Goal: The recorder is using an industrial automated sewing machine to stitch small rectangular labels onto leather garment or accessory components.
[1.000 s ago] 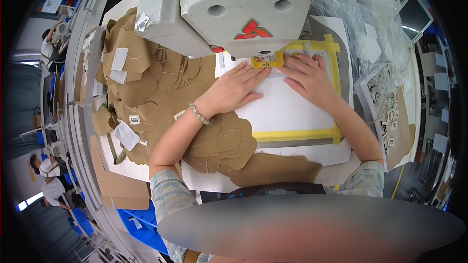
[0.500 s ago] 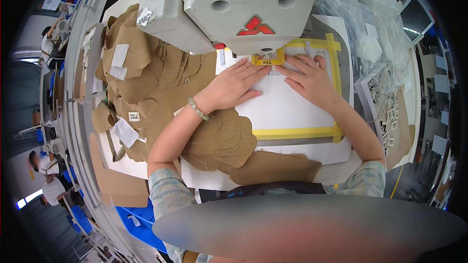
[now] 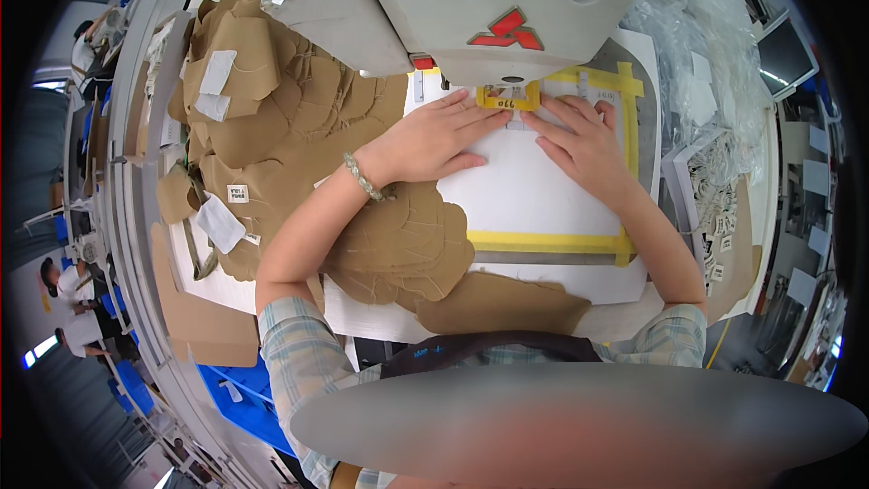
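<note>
Both hands lie flat on a white sheet (image 3: 543, 190) edged with yellow tape, below the head of a large white sewing machine (image 3: 498, 9). My left hand (image 3: 434, 140), with a beaded bracelet at the wrist, has its fingers stretched out toward a small yellow frame (image 3: 508, 97) under the machine head. On the other side, my right hand (image 3: 579, 145) rests with fingers spread, its fingertips by the frame's right corner. Neither hand grips anything. What lies inside the frame is partly hidden by the machine.
Brown fabric pieces (image 3: 299, 127) are heaped left of the sheet, with more stacked pieces (image 3: 398, 244) under my left forearm. A white tray (image 3: 681, 172) of small white labels stands at right, beside clear plastic wrap (image 3: 697, 45). A blue bin (image 3: 244, 407) is at lower left. People work farther left.
The view has shifted slightly, so the machine sits higher and farther right in the picture. Both hands stay flat beside the yellow frame, with little visible movement against the sheet.
</note>
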Motion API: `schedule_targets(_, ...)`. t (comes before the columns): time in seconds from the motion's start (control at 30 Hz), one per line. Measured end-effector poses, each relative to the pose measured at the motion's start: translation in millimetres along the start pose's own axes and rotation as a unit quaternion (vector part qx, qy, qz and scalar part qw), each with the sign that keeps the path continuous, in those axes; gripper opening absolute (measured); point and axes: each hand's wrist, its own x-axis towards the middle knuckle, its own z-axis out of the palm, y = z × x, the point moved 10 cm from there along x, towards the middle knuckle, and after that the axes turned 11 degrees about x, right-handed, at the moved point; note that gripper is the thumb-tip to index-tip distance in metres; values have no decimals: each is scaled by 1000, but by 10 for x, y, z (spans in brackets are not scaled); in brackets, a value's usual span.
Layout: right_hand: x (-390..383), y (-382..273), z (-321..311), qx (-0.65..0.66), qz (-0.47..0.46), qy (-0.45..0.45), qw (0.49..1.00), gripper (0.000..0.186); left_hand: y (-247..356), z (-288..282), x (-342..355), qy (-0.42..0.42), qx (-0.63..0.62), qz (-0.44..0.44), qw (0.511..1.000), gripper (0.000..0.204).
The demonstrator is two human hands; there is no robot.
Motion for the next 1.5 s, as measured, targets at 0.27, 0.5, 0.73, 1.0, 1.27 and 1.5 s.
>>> schedule_targets(0.27, 24, -28, 4, -11, -7, -4, 1000, 37, -53, -62, 8, 18, 2, -5, 1000, 59)
schedule_targets(0.5, 1, -26, 27, -26, -16, -6, 1000, 39, -100, -104, -3, 53, 71, -1, 996, 55)
schedule_targets(0.73, -21, -137, -14, -21, 10, -89, 996, 49, -158, -305, -463, -8, 94, -90, 991, 61)
schedule_targets(1.0, -388, -369, -168, 15, 33, -157, 987, 52, -231, -748, -1845, -20, 55, -330, 942, 80)
schedule_targets(1.27, -563, -723, -123, 29, -20, -163, 986, 48, 210, -582, -2646, 11, 36, -462, 886, 101)
schedule_targets(1.5, -655, -1101, -147, 67, -63, -165, 982, 45, 520, -498, -2423, 65, 23, -443, 894, 98)
